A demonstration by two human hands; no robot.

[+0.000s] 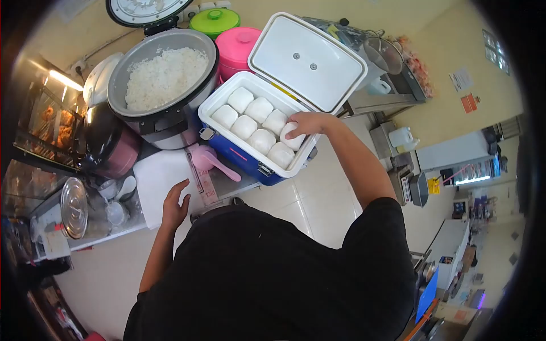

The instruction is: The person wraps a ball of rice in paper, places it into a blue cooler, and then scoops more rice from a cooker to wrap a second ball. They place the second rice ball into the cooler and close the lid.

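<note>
My right hand reaches into a blue-and-white cooler box, its fingers curled over a round white bundle at the right side. Several similar white bundles sit in rows in the box. The cooler's white lid is swung up at the back. My left hand hovers with fingers apart by a stack of white paper sheets and holds nothing. A pink scoop lies between the paper and the cooler.
A large rice cooker full of white rice stands open behind the paper. Pink and green lidded containers are behind the cooler. At left are a dark pink pot, a glass lid and a lit food display.
</note>
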